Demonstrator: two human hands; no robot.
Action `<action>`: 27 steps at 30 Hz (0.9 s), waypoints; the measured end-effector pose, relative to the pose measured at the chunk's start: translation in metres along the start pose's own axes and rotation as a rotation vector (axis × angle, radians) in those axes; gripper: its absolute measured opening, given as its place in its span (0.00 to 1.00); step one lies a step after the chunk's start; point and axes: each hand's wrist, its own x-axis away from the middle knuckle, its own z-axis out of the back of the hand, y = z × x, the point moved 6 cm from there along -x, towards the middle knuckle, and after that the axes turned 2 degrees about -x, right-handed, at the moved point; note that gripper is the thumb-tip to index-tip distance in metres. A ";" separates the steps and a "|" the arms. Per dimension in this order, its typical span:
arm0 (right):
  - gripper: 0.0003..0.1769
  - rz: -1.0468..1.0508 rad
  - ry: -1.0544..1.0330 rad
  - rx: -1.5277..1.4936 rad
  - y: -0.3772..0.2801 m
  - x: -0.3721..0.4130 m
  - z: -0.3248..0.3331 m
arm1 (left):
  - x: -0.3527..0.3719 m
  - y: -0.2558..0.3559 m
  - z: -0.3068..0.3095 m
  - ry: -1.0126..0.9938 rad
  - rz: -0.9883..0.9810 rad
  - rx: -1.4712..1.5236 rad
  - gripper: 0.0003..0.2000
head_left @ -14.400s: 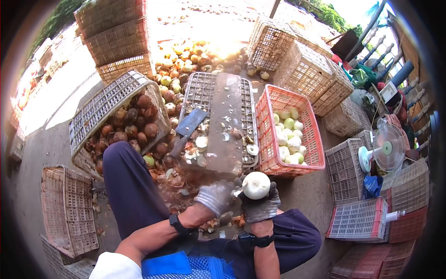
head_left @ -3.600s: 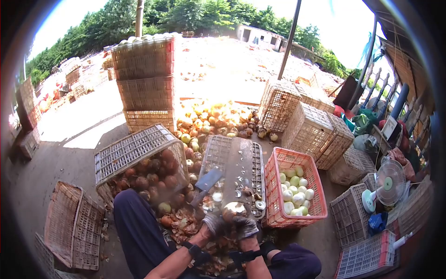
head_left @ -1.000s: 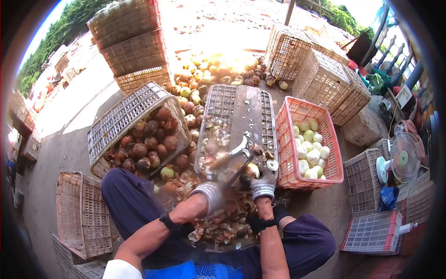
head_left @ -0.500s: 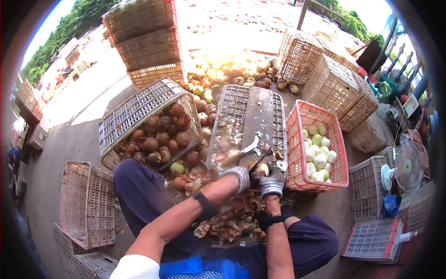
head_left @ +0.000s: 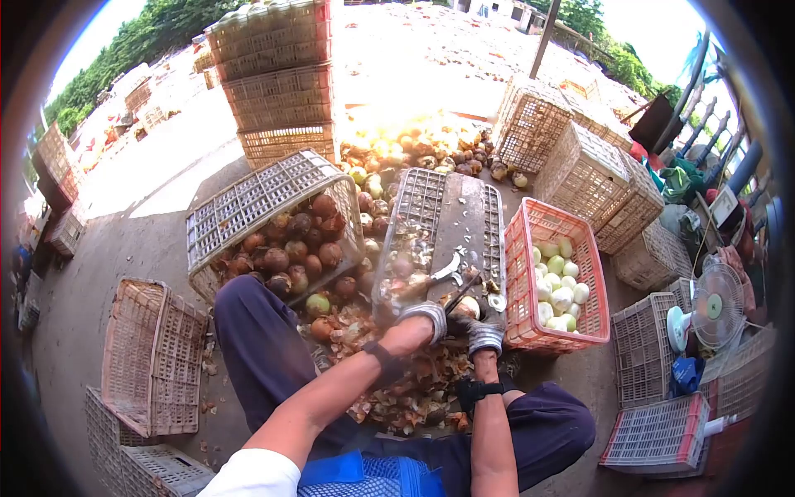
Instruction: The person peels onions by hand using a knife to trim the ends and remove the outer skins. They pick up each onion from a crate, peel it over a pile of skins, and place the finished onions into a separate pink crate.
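Note:
My left hand, in a grey-white glove, is closed on a knife whose dark blade slants up to the right. Close against that blade is an onion, with the dark-gloved fingers of my right hand wrapped round it. Both hands are over the near end of an upturned crate with a board along its top. On this crate, just beyond my left hand, lies a curved pale blade with a brown handle. White onion scraps dot the board.
To the left, a tipped crate spills brown-skinned onions. A red crate at the right holds peeled onions. Loose skins cover the ground between my legs. Stacked crates stand behind; a fan is far right.
The view has tilted, so the scene sits slightly lower in it. Both hands stay together at the crate, with the onion turned a little and more of its pale side showing.

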 end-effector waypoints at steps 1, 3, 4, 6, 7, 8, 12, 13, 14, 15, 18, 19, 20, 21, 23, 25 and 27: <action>0.34 0.017 -0.033 -0.022 -0.011 0.005 0.004 | 0.005 -0.001 0.004 -0.004 0.018 0.015 0.19; 0.34 -0.017 -0.068 -0.201 0.006 0.004 0.007 | 0.006 -0.001 0.008 -0.026 0.041 0.000 0.18; 0.34 -0.049 -0.091 -0.299 0.013 0.005 0.007 | 0.006 -0.001 0.011 -0.047 0.052 -0.028 0.18; 0.34 -0.109 -0.135 -0.445 0.024 0.007 0.006 | 0.002 -0.003 0.013 -0.105 0.061 -0.112 0.18; 0.34 -0.131 -0.146 -0.513 0.028 0.010 0.006 | -0.004 -0.005 0.012 -0.146 0.069 -0.155 0.18; 0.34 -0.155 -0.154 -0.576 0.033 0.013 0.010 | -0.008 -0.006 0.011 -0.190 0.072 -0.193 0.18; 0.35 -0.157 -0.148 -0.617 0.024 0.025 0.024 | -0.021 -0.018 -0.001 -0.329 0.091 -0.273 0.18; 0.35 -0.176 -0.130 -0.622 0.013 0.031 0.027 | -0.021 -0.021 -0.003 -0.352 0.091 -0.281 0.18; 0.37 -0.222 -0.115 -0.644 0.005 0.034 0.028 | -0.023 -0.022 -0.005 -0.372 0.089 -0.286 0.18; 0.39 -0.268 -0.097 -0.667 -0.004 0.037 0.030 | -0.022 -0.023 -0.006 -0.386 0.088 -0.284 0.19; 0.44 -0.238 -0.032 -0.634 -0.011 0.036 0.035 | -0.025 -0.023 -0.007 -0.411 0.086 -0.298 0.20; 0.46 -0.234 -0.022 -0.577 -0.019 0.036 0.037 | -0.024 -0.023 -0.008 -0.413 0.087 -0.299 0.20; 0.48 -0.230 -0.013 -0.520 -0.024 0.035 0.038 | -0.025 -0.023 -0.008 -0.413 0.091 -0.300 0.20; 0.49 -0.067 -0.003 -0.231 -0.032 0.032 0.040 | -0.027 -0.026 -0.007 -0.387 0.145 -0.221 0.22; 0.52 0.256 0.018 0.345 -0.045 0.031 0.032 | -0.022 -0.026 -0.009 -0.301 0.030 -0.232 0.13; 0.56 0.254 -0.008 0.549 -0.038 0.032 0.012 | -0.007 0.000 0.029 -0.127 -0.019 -0.071 0.09; 0.57 0.260 0.039 0.604 -0.034 0.034 0.007 | 0.014 0.036 0.091 0.034 0.025 0.123 0.11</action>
